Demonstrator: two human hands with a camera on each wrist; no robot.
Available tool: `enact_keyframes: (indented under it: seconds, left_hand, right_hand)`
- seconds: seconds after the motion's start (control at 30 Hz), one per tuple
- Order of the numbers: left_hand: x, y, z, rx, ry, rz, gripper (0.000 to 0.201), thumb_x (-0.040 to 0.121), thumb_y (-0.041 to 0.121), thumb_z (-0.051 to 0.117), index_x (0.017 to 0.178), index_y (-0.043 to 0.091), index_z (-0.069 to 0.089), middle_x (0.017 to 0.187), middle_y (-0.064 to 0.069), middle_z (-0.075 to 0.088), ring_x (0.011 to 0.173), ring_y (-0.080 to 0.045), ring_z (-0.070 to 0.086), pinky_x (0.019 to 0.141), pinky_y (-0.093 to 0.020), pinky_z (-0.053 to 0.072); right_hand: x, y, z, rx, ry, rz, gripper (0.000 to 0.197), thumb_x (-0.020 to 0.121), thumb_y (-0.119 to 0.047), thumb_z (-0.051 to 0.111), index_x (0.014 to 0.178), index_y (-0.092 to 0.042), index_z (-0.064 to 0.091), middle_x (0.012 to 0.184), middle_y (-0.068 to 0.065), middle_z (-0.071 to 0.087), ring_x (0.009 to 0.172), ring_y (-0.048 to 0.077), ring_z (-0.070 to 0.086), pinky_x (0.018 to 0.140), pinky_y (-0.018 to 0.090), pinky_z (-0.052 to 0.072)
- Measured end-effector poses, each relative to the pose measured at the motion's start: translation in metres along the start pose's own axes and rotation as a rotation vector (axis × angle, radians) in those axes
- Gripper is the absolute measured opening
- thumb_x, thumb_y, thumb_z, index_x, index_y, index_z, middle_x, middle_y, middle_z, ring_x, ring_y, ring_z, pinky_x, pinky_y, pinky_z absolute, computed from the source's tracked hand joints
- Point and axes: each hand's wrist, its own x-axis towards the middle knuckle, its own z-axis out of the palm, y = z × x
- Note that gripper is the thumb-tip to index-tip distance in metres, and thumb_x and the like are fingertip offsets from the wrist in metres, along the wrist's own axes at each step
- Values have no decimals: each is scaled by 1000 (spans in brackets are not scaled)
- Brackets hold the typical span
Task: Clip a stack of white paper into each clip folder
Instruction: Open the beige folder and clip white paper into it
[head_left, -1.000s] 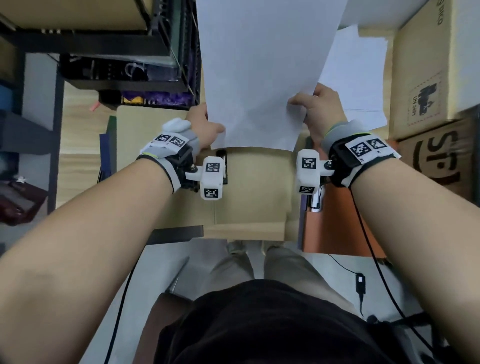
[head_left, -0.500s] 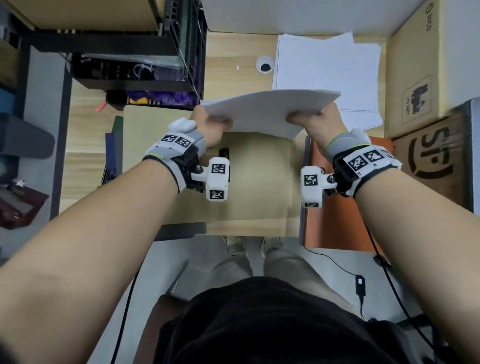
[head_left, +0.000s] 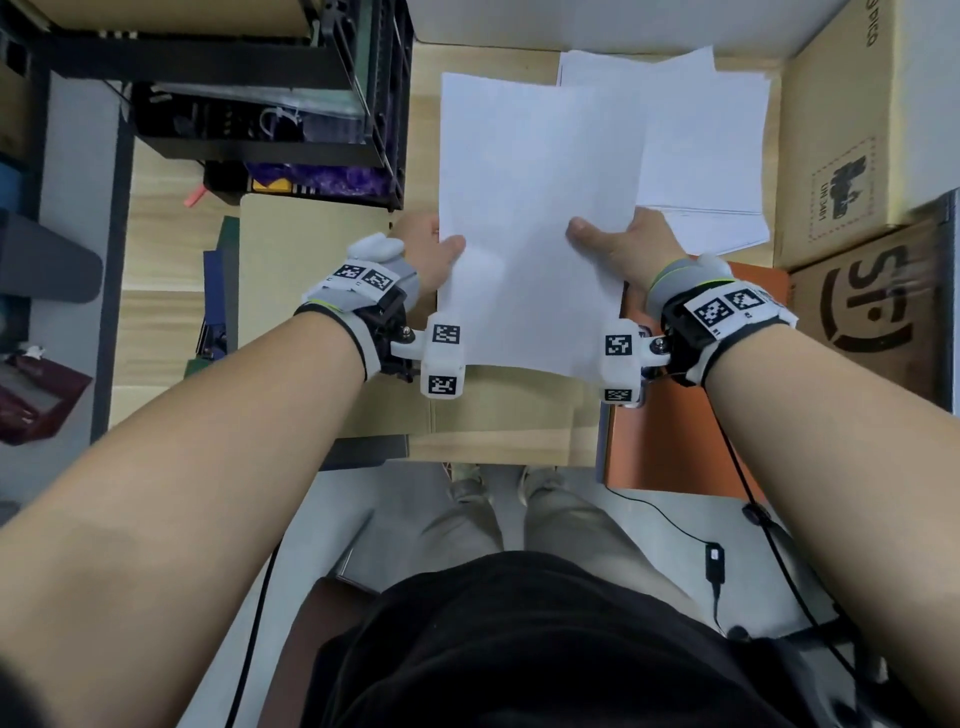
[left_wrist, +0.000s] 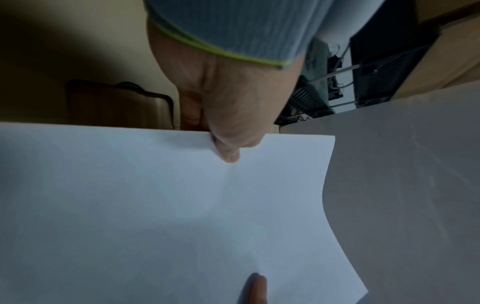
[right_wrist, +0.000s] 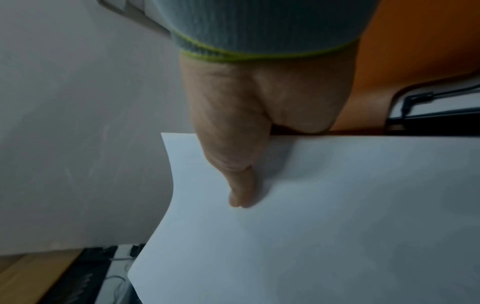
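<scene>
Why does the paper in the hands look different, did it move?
Yes. The held paper stack tipped up and now hides the black-and-white ring on the desk.

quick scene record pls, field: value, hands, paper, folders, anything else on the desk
left hand: pinches left edge of held paper stack, thumb on top
right hand: pinches right edge of same stack, thumb on top
held paper stack: lifted above tan folder, not clipped
orange folder: right of tan folder, at desk edge
loose paper pile: on desk, behind right hand
cardboard boxes: far right
black rack: far left
</scene>
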Motion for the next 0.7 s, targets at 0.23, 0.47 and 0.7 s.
enact_keyframes:
  seconds: [0.23,0.47,0.7]
  left_hand:
    - [-2,-34,26,-106,-108,-246,11,92,16,65,98,7,67,86,-8,65,74,-23,62,66,-29,55]
    - [-1,-66,47,258,-163,-279,32,80,36,73,72,24,44,94,-4,57,84,-24,54,84,-36,50]
    - [11,-63,65,379,-120,-223,38,81,41,73,92,15,48,90,-6,52,79,-24,48,71,-30,39]
  right_hand:
    - [-3,25,9,-168,-23,156,30,94,-38,63,109,-20,45,81,-4,55,74,20,57,62,18,36]
    - [12,51,24,-314,-24,278,50,88,-38,68,118,1,57,102,12,66,88,29,63,73,30,44]
    - [20,63,32,-422,-51,289,45,92,-40,63,116,-3,52,76,2,47,85,28,53,73,32,40]
